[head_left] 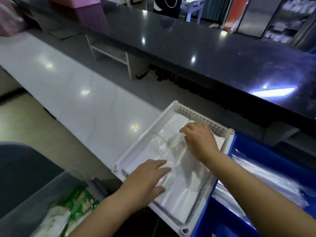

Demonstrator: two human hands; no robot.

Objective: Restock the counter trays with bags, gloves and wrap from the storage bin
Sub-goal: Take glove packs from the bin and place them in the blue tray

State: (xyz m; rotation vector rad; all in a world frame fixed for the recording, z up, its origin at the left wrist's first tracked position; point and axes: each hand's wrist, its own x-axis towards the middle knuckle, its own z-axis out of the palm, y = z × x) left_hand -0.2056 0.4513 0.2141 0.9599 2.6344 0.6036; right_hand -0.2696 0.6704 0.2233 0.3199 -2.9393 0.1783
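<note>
Left hand (147,177) flat on bags (177,168)

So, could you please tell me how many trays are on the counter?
2: a white tray under both hands, and a blue tray touching its right side. Others may lie out of view.

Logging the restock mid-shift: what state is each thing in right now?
White tray: on the counter, holding flat clear bags.
Bags: stacked flat, one bundle banded.
Left hand: open, palm down on the bags.
Right hand: open, pressing the bags.
Blue tray: holds clear plastic.
Grey bin: open, green-and-white packs inside.
</note>
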